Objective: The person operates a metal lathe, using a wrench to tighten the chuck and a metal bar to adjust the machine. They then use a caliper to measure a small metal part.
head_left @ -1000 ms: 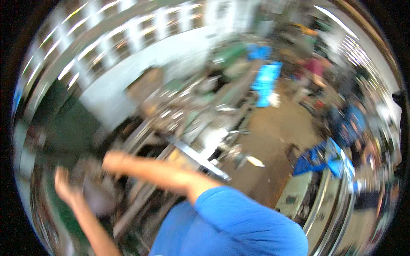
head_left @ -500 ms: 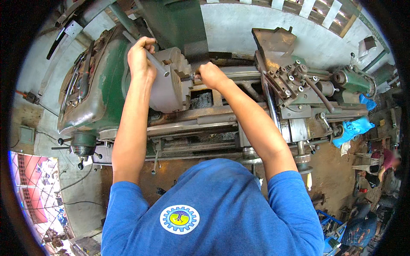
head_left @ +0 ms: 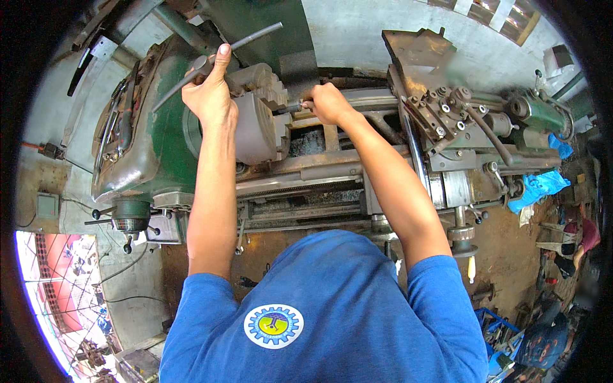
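Note:
A large grey lathe chuck (head_left: pixel 258 127) with stepped jaws sits at the left end of a lathe. My left hand (head_left: pixel 212 102) is closed around a T-handled chuck key (head_left: pixel 258 35) at the chuck's upper left, thumb pointing up along its round hub. Its long bar slants from lower left to upper right; the shank's end is hidden by my hand. On the jaw side, my right hand (head_left: pixel 329 104) pinches the outer end of a short, dark metal rod (head_left: pixel 294 107). The rod's other end lies among the chuck jaws.
Right of my right hand stand the tool post (head_left: pixel 444 115) with its lever and the green tailstock (head_left: pixel 539 115). Hand tools (head_left: pixel 124 115) lie on the green headstock (head_left: pixel 137 166). A blue cloth (head_left: pixel 539 189) hangs at the right end. Another person (head_left: pixel 584 236) is far right.
The chuck key's bar has swung round from sloping down to the right to rising to the right. My left hand has turned, thumb now up. My right hand stays at the rod.

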### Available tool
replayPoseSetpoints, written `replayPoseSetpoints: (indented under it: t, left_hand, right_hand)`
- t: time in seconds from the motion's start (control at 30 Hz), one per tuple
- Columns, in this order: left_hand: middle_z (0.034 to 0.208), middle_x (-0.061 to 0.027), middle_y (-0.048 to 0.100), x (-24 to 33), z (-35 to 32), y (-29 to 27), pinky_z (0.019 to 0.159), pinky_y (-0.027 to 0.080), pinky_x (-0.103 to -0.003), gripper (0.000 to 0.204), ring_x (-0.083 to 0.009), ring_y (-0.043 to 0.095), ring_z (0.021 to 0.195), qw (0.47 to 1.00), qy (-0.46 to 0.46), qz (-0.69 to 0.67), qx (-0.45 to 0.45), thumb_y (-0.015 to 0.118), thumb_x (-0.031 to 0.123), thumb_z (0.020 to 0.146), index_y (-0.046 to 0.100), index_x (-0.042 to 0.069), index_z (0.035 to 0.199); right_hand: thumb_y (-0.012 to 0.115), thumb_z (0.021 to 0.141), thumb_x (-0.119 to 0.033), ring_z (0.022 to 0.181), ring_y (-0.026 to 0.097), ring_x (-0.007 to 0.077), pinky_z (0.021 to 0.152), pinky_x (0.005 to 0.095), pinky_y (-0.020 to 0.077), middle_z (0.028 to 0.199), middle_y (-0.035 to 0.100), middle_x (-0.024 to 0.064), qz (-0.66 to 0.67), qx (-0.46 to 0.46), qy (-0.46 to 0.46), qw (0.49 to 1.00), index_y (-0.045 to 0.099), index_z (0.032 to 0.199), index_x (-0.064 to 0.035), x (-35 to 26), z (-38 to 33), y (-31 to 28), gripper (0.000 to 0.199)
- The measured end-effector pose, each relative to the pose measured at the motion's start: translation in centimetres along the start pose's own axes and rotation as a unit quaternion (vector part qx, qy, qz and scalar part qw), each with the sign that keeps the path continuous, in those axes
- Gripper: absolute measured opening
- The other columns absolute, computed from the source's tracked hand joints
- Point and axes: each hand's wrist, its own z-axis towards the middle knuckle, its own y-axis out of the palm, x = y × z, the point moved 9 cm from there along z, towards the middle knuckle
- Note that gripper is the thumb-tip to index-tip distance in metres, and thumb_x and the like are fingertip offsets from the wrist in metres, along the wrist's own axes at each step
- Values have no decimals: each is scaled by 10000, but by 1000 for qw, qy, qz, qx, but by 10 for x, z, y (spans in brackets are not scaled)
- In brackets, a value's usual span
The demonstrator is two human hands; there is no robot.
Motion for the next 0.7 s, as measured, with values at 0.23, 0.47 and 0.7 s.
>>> replayPoseSetpoints:
  t: [0.23, 0.47, 0.7]
  left_hand:
    - [871, -53, 697, 5, -3, 5, 812, 504, -315, 287, -149, 627, 826, 1000, 8, -20, 4, 919, 58, 743, 661, 50, 869]
    - [862, 2, 654, -3, -2, 3, 776, 458, -280, 357, -125, 578, 784, 1000, -9, -14, 15, 921, 108, 758, 582, 102, 868]
    - [810, 8, 619, 4, -6, 9, 721, 410, -286, 241, -109, 525, 741, 999, -17, 41, -23, 771, 259, 929, 624, 95, 833]
  right_hand:
    - [717, 907, -194, 932, 670, 449, 817, 483, 526, 931, 687, 275, 70, -11, 27, 997, 746, 1038, -26, 5, -11, -2, 214]
    - [772, 875, -338, 1153, 619, 452, 963, 483, 495, 1183, 658, 302, 80, -120, -23, 989, 597, 1294, 19, -12, -5, 17, 577]
    - [687, 947, -347, 1047, 639, 471, 883, 546, 499, 1038, 686, 291, 27, -70, -29, 997, 645, 1024, 46, -12, -2, 11, 403]
